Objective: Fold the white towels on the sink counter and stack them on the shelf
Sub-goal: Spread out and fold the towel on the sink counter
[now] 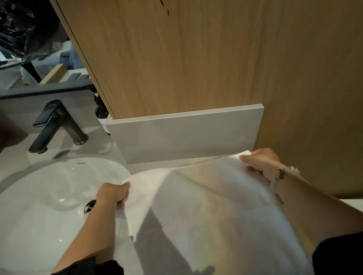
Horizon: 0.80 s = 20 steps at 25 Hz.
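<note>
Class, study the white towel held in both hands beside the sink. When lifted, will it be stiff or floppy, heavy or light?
Probably floppy: the white towel creases and sags between the left hand and right hand gripping its upper corners. Likely light for its size: finger grips alone raise that edge. It would probably drape, not hold shape.

The wood wall [185, 52] and grey ledge [187, 134] block the way behind the towel [211, 204] and at right. At left, room is open over the basin [31, 210], up to the faucet [58, 126].
</note>
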Tool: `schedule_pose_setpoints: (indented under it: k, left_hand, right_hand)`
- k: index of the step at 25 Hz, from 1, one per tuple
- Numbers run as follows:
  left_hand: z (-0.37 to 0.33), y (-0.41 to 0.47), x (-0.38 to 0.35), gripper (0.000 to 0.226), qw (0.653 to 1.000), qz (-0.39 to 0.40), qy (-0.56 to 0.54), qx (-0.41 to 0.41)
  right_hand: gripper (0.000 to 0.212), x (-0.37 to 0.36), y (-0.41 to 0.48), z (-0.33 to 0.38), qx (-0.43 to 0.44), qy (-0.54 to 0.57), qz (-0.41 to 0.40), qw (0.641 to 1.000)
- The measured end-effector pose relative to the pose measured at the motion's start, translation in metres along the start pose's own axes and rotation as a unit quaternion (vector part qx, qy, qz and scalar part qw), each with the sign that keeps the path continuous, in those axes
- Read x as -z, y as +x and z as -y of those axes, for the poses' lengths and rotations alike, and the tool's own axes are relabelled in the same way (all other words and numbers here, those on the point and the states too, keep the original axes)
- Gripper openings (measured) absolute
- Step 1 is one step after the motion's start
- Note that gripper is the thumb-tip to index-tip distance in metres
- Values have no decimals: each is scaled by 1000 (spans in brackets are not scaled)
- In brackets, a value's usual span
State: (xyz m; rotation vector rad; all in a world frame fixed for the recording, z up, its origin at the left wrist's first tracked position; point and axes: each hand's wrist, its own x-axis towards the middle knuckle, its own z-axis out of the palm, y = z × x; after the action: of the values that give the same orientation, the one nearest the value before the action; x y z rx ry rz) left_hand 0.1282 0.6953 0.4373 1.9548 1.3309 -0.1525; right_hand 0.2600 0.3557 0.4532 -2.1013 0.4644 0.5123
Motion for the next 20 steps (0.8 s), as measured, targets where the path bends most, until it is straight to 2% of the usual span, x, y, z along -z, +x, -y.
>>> schedule_pose_setpoints:
  k: [2,7,9,13,17,20]
  left_hand:
    - [-3,-5,6,32,997,-23,68,-20]
    - [-10,-20,8,30,987,-69,122,-76]
    - [-10,-25,10,30,984,-85,121,-95]
    - [-4,-41,21,18,983,-82,9,-165]
    - [18,-64,47,29,965,-48,-109,-235]
    - [35,-86,61,28,948,-67,-104,-294]
  right_hand:
    - [12,4,2,0,13,55,-22,998]
    - [11,7,2,-8,32,98,-46,994]
    - [20,8,0,-7,49,90,-62,993]
    - [31,11,-14,-8,94,101,-77,988]
    - [26,17,-46,-25,133,215,-62,966]
    - [24,23,-76,-42,158,280,-46,946]
